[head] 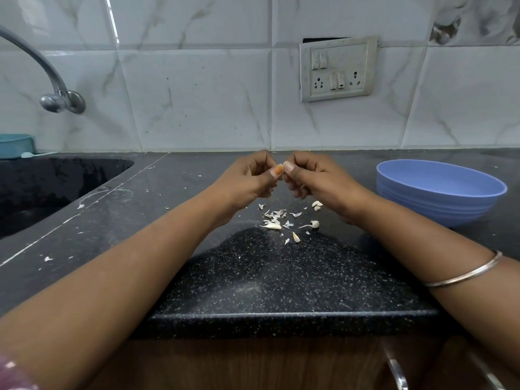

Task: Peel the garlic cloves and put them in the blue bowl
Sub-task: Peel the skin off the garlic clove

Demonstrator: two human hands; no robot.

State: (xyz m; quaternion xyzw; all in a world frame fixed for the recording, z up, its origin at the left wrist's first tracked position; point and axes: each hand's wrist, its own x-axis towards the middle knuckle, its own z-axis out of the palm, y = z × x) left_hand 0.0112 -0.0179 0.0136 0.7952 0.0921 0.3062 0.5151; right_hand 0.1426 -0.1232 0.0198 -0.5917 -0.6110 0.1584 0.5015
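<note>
My left hand [249,180] and my right hand [312,178] meet above the black counter, thumbs touching, fingers curled around a small garlic clove that is almost wholly hidden between them. Below the hands lies a scatter of white garlic skins [277,218]. Among them rest loose garlic cloves: one long clove [273,226], one with a tail [314,224], a small one [296,237], and a pair by my right wrist [317,205]. The blue bowl [439,192] stands at the right, beside my right forearm; its inside is not visible.
A black sink [50,187] is sunk into the counter [267,277] at the left, under a metal tap [59,99]. A teal container [15,144] sits behind the sink. A switch and socket plate [337,68] is on the tiled wall. Drawer handles [396,372] show below the counter edge.
</note>
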